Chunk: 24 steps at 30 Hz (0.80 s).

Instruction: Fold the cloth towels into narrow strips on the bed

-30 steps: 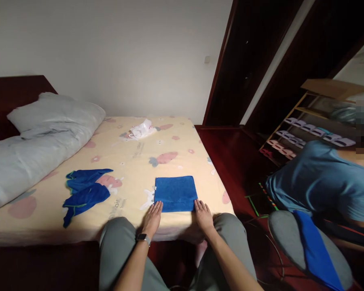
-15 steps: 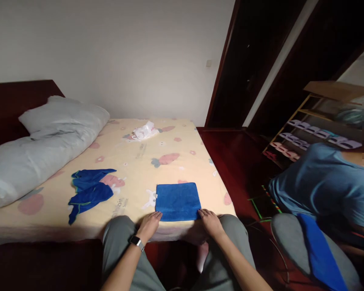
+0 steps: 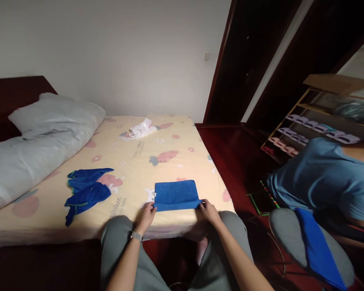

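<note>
A blue towel [image 3: 176,194] lies flat near the bed's front edge, its near strip turned up and over. My left hand [image 3: 147,215] pinches the near left corner of this towel. At the near right corner, my right hand [image 3: 210,210] grips the folded edge between thumb and fingers. A second blue cloth [image 3: 89,192] with green edging lies crumpled on the bed, left of my left hand.
The bed's patterned sheet [image 3: 139,165] holds a grey quilt [image 3: 54,137] on the left and a white plastic bag [image 3: 142,128] farther back. To the right sits a person in a blue shirt [image 3: 315,178], a blue cloth [image 3: 320,246] over one leg. A shoe rack [image 3: 297,113] stands behind.
Both hands have gone from resting at the towel's near corners to gripping them. The near edge has lifted and turned away from me, so the towel looks shorter.
</note>
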{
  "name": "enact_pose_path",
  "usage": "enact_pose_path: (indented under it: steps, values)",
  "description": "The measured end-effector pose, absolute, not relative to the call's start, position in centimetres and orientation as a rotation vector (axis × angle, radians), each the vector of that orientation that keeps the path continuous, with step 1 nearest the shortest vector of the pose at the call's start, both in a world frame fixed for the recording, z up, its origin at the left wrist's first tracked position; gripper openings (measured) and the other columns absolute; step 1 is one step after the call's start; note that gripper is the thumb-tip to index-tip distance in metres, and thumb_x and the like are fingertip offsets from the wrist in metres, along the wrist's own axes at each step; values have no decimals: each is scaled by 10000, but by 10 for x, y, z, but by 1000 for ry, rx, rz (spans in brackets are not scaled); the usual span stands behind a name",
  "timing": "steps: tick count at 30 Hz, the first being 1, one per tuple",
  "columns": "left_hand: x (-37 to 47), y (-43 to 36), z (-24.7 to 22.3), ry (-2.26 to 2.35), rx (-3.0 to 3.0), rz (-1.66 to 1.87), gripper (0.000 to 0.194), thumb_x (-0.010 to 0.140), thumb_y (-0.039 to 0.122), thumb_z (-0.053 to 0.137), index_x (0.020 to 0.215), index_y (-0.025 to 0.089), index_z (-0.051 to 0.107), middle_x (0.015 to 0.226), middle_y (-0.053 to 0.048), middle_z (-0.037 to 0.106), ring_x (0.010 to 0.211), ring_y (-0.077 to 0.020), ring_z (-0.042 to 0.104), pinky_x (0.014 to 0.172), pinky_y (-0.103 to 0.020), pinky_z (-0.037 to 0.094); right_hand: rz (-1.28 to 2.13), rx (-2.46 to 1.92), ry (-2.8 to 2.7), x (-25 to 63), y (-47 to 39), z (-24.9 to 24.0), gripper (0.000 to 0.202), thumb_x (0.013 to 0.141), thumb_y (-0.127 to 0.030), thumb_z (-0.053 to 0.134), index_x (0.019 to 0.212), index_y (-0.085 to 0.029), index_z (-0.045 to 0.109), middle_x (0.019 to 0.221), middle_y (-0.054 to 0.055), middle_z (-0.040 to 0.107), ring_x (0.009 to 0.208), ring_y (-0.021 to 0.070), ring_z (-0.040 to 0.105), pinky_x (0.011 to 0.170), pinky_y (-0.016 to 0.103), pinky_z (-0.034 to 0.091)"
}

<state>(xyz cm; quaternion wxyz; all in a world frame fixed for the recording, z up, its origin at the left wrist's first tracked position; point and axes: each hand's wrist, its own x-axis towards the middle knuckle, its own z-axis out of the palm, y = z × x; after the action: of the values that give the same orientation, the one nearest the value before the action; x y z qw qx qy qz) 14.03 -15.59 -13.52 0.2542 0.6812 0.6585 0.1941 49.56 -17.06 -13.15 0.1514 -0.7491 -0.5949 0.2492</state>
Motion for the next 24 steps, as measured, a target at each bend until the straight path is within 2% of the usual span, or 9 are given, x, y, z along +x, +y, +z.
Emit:
enact_pose_path:
  steps: [4,11,14,19,24]
  values:
    - [151,-154,-145,1947,1810,612,301,946,311,502,1202,180,587,1098,-108,726,998,-199,688,818,-273,489,742,-2131,-1643,497,-163,-142,354,995,-369,386,1158,-174,632,1067,116,736,1014,228,688,837,290,470]
    - [160,-157,-156,2004,1784,724,345,902,315,576,1223,189,569,1033,-86,728,965,-203,693,809,-287,498,739,-1921,-1527,490,-161,-150,366,978,-341,376,1155,-150,634,1094,124,728,1021,222,683,897,295,488]
    - [161,-156,-156,2005,1708,782,337,893,293,590,1210,179,578,1011,-91,733,959,-204,700,827,-298,505,801,-1878,-1466,487,-159,-156,388,963,-335,388,1200,-139,625,1149,128,715,1044,224,682,931,309,494]
    - [162,-155,-155,1996,1617,830,272,861,310,638,1104,188,629,921,-70,752,888,-203,718,801,-287,509,919,-1913,-1403,491,-156,-161,432,890,-291,519,1296,-155,573,1180,120,713,1088,228,676,954,319,494]
    - [158,-152,-150,2011,1552,853,202,866,299,629,1048,210,628,889,-50,757,864,-203,725,736,-268,501,837,-2020,-1493,491,-162,-150,449,951,-311,461,1375,-164,447,1092,129,735,1021,232,698,892,319,488]
